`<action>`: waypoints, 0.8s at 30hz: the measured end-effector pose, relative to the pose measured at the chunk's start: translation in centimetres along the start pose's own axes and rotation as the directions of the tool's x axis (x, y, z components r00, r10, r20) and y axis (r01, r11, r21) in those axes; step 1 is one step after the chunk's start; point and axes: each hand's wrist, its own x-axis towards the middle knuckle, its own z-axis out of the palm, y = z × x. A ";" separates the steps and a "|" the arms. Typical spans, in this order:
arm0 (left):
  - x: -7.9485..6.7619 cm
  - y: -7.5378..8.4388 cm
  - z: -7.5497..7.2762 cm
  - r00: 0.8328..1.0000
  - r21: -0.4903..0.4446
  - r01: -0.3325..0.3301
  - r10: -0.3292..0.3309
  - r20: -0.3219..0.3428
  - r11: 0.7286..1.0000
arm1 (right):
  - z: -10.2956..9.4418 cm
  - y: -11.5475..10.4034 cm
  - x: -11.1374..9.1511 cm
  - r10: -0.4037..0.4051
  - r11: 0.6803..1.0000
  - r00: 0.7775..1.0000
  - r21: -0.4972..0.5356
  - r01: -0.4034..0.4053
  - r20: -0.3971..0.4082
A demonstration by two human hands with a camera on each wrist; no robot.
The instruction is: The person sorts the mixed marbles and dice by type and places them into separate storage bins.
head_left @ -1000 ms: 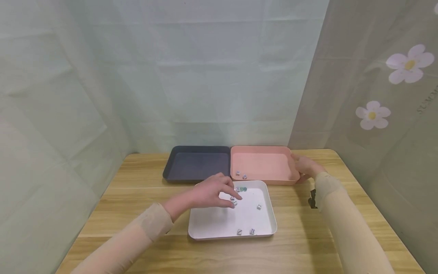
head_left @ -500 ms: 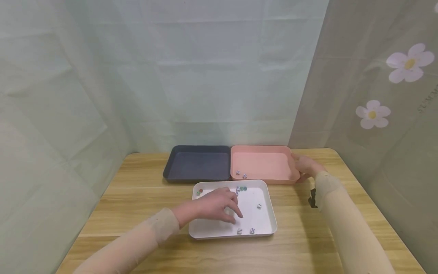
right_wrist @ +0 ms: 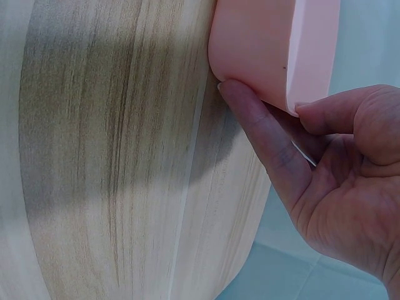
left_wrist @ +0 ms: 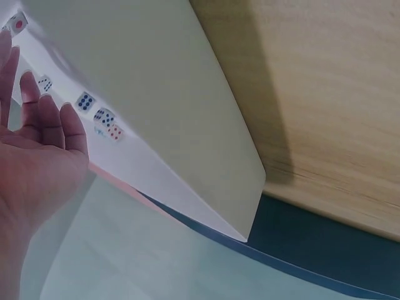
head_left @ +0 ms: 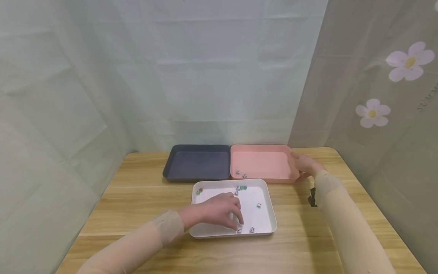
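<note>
In the head view, my left hand (head_left: pixel 221 210) is low over the white tray (head_left: pixel 195 231), thumb and index fingertips right at a white die (head_left: pixel 239 230) by the front wall. The left wrist view has its fingers (left_wrist: pixel 51 122) loosely bent, near a die showing a red dot (left_wrist: pixel 19 24). Beside them lie several dice, one with blue dots (left_wrist: pixel 85 102). My right hand (right_wrist: pixel 337 169) holds the right end of the pink tray (right_wrist: pixel 253 47), thumb at the rim and a finger against the outer wall low down.
Two dice (head_left: pixel 241 173) lie in the pink tray's front left corner. A dark blue tray (head_left: pixel 202 178) stands left of it. Inside the white tray are green pieces (head_left: pixel 243 187) at the back and a red and green pair (head_left: pixel 199 191) back left. Cloth (head_left: pixel 212 76) hangs behind the table.
My left hand has moved toward the front of the white tray, from the back dice to the die by the front wall. The right hand stays on the pink tray.
</note>
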 end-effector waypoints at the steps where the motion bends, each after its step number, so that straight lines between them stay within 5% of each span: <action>1: 0.0 0.0 0.1 1.000 0.005 0.003 -0.003 0.002 1.000 | 0.0 0.0 0.0 -0.001 1.000 1.000 -0.004 0.001 0.000; 24: 0.1 0.6 0.9 0.998 0.087 0.057 -0.055 -0.030 0.995 | 0.1 -0.3 -0.1 0.017 1.000 1.000 -0.015 -0.017 -0.003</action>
